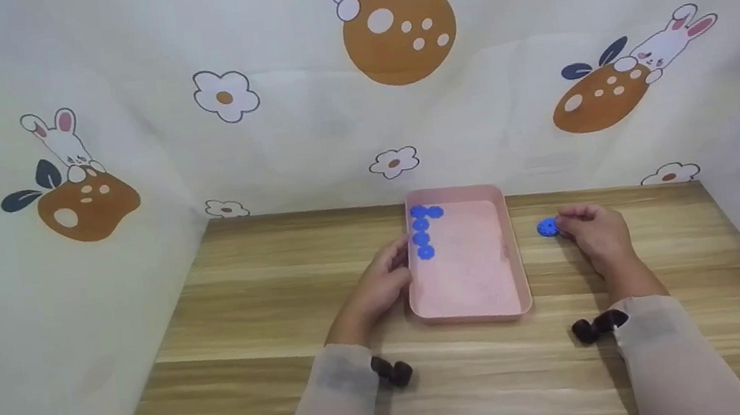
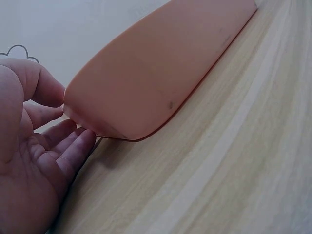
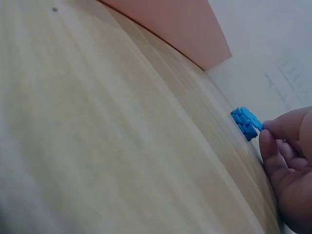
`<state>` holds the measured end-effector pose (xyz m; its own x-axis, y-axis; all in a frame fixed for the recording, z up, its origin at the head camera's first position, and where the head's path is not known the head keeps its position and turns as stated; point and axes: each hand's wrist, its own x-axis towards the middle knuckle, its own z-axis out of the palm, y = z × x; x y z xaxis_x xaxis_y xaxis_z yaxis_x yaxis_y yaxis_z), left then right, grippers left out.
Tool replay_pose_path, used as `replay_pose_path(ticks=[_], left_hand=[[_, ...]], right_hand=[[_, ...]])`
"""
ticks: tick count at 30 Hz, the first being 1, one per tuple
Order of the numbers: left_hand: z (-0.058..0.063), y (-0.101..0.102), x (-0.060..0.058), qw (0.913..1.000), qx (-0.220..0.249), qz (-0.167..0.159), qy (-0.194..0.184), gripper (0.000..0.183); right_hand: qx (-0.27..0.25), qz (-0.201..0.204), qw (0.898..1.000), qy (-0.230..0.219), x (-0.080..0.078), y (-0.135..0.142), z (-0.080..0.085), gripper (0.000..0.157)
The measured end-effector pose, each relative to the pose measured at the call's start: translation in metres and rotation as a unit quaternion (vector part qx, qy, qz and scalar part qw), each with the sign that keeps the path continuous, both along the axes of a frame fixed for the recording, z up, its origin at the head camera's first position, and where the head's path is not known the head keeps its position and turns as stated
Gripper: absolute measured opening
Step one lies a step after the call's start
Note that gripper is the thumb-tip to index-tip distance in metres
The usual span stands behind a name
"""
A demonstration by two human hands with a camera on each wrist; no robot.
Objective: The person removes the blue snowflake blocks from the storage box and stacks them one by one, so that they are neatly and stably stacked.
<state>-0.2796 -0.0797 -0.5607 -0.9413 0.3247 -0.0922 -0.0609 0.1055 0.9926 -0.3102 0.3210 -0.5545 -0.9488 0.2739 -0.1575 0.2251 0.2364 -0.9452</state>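
Head view, left hand [image 1: 377, 286] touching pink tray [image 1: 471, 258] with loose fingers, right hand [image 1: 598, 233] pinching blue disc [image 1: 547, 227], wood-grain counter [image 1: 279, 285] beneath.

Hand [image 3: 292, 170] pinches blue disc [image 3: 252, 118] — tilted; stack [image 3: 243, 126] beneath

A strip of bare worktop [image 1: 536, 271] separates the pink tray [image 1: 472, 265] from the stacked blue discs [image 1: 548, 227] at the right hand [image 1: 599, 237], with the tray's low right wall standing between. Above, the tray lies open; flat blue pieces [image 1: 421, 225] occupy its far left. The left hand [image 1: 379, 284] blocks part of the left wall, and patterned cloth [image 1: 302, 137] closes off the far end. Between the forearms, the near side is free.
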Motion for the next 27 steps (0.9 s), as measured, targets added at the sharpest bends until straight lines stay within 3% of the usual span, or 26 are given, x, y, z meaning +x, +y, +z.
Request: replay_pose_path(ticks=[20, 27], left_hand=[[0.0047, 0.0004, 0.0023, 0.9990, -0.025, 0.015, -0.033, 0.074], [0.0009, 0.0000, -0.0005, 0.9999, -0.010, 0.004, 0.003, 0.078]], right_hand=[[0.056, -0.002, 0.998, -0.015, 0.0004, -0.0019, 0.0016, 0.038], [0.036, -0.010, 0.999, -0.008, 0.0009, -0.0019, 0.0005, 0.040]])
